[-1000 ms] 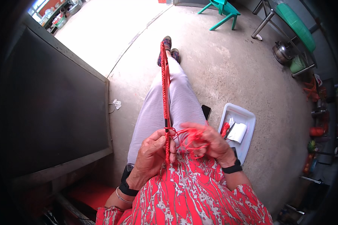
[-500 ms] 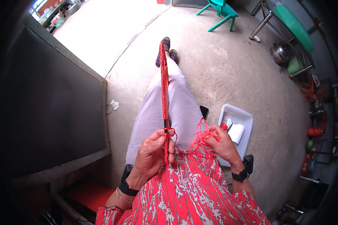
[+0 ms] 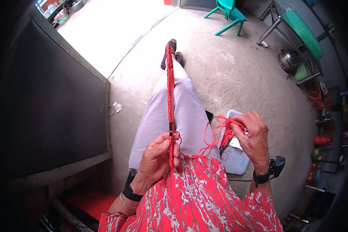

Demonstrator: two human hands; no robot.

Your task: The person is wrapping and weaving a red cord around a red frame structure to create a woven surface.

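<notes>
A long red braided cord [image 3: 169, 89] runs from my shoes up to my lap, with a black section just beyond my fingers. My left hand [image 3: 158, 154] pinches its near end, where a small loop of red strand sticks out. Over on the right, my right hand [image 3: 252, 133] grips a loose bundle of thin red cord [image 3: 225, 123] above the white tray. From that bundle a slack strand trails across my lap toward the left hand. The bundle's far side is hidden by my fingers.
The white tray [image 3: 237, 164] stands on the floor at my right, holding scissors and a white roll. A dark phone [image 3: 209, 115] lies near my thigh. A green chair [image 3: 229, 15] stands ahead. A dark panel [image 3: 58, 100] rises at left; a metal pot [image 3: 288, 60] sits far right.
My right hand has moved right and slightly forward with the red cord bundle, drawing the strand out across my lap. My left hand keeps its pinch in the same place.
</notes>
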